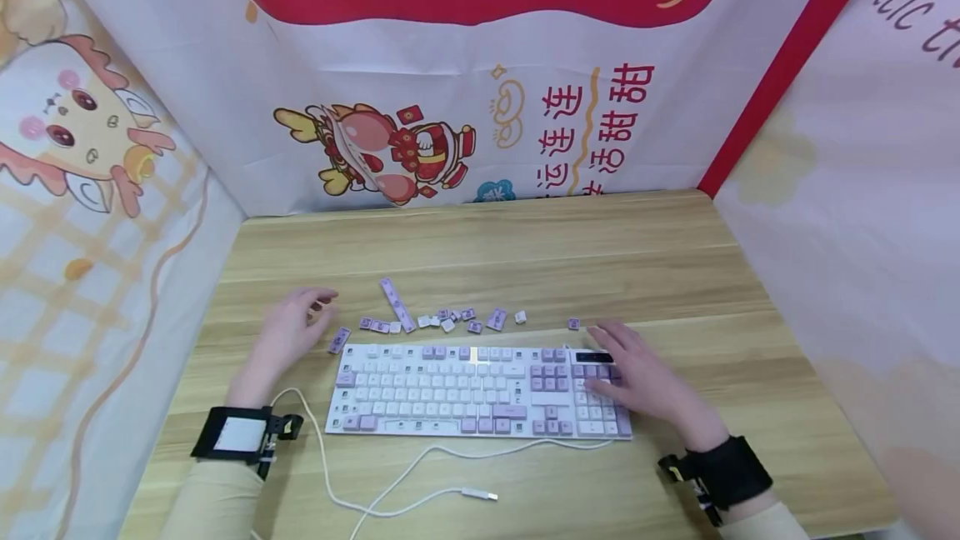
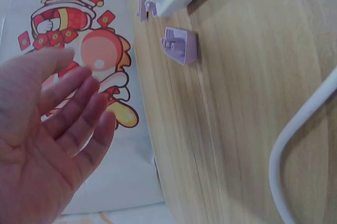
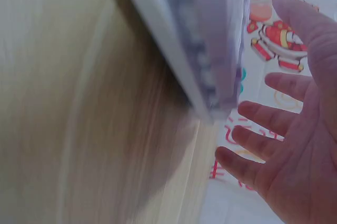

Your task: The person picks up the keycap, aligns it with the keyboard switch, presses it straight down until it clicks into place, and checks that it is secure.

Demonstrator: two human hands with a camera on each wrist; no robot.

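A white and lilac keyboard [image 1: 450, 383] lies on the wooden table, with several of its key positions bare. Over its right end hovers my right hand [image 1: 637, 372], fingers spread and holding nothing; the right wrist view shows the fingers straight. To the left of the keyboard, my left hand [image 1: 291, 327] is raised with loosely bent fingers and an empty palm. Nearest to it is a lilac keycap [image 1: 340, 340], lying on its side in the left wrist view with its hollow underside showing. A long lilac spacebar keycap [image 1: 397, 304] lies behind the keyboard.
Several small white and lilac keycaps [image 1: 447, 325] are scattered behind the keyboard, and one lilac keycap [image 1: 573, 324] lies near my right fingertips. A white cable [image 1: 405, 473] loops in front, ending in a USB plug [image 1: 480, 494]. Printed cloth [image 1: 420, 57] surrounds the table's back and sides.
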